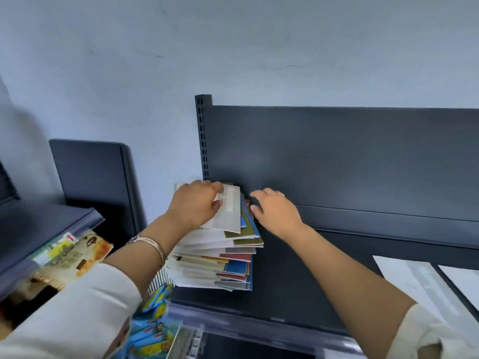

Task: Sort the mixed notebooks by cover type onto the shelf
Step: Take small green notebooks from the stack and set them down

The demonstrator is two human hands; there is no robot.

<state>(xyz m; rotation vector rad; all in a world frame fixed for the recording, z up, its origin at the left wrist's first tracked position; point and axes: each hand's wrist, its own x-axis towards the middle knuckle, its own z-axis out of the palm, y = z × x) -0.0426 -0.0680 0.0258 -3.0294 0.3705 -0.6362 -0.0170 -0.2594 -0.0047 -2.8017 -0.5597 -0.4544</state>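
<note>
A tall, uneven stack of mixed notebooks [228, 257] lies at the left end of the dark shelf [298, 281], with white, red, blue and olive covers showing at its edges. My left hand [195, 204] rests on top of the stack, fingers curled over the top white notebook [229, 212]. My right hand [276, 211] sits just right of the stack's upper edge, fingers spread and touching the side of the top covers, holding nothing. Two white-covered notebooks [425, 283] lie flat at the shelf's right end.
A slotted upright post [203, 136] and dark back panel [337, 156] stand behind the stack. To the left, a lower shelf holds printed packets [72, 255]. Blue and yellow packets [153, 325] sit in a wire basket below the shelf's front edge.
</note>
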